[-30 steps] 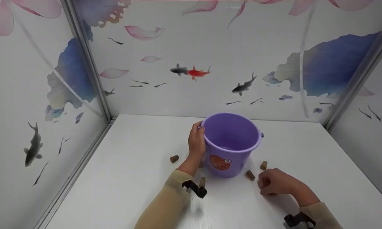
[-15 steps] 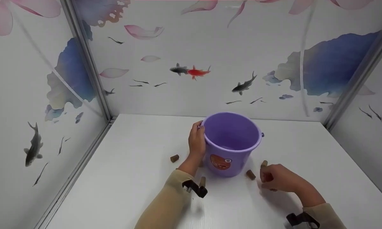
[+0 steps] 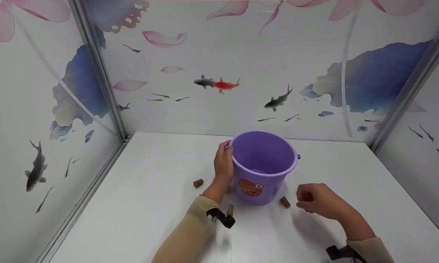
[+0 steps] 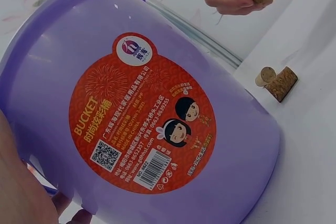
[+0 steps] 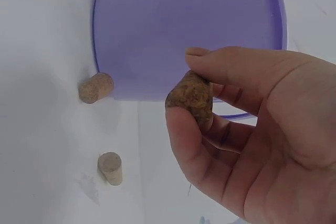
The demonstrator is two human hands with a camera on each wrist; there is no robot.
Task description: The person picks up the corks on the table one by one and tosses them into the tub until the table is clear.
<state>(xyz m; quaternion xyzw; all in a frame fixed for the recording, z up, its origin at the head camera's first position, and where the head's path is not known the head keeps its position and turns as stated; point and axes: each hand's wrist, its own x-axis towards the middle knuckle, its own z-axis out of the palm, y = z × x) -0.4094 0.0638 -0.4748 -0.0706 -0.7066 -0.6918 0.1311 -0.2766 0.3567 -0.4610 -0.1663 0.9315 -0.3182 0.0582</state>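
Note:
A purple plastic bucket (image 3: 276,182) with a red label stands upright on the white table. My left hand (image 3: 223,162) grips its left rim beside the handle joint. To the right of the bucket, my right hand (image 3: 321,201) is raised over the table. It pinches a brown cork (image 5: 191,97) between thumb and fingers, which the head view hides. One cork (image 3: 285,202) lies between the bucket and my right hand. Close to it in the right wrist view stands a paler cork (image 5: 111,168), hidden behind my right hand in the head view.
Left of the bucket lies another cork (image 3: 198,183). A further cork (image 3: 230,210) is near my left wrist camera (image 3: 222,218), and one more is mostly covered by my left wrist. White panels with painted fish (image 3: 224,84) enclose the table's back and sides.
My right hand has risen slightly and shifted away from the table's front, now covering the farther cork on the right. My left hand and the bucket stay in place.

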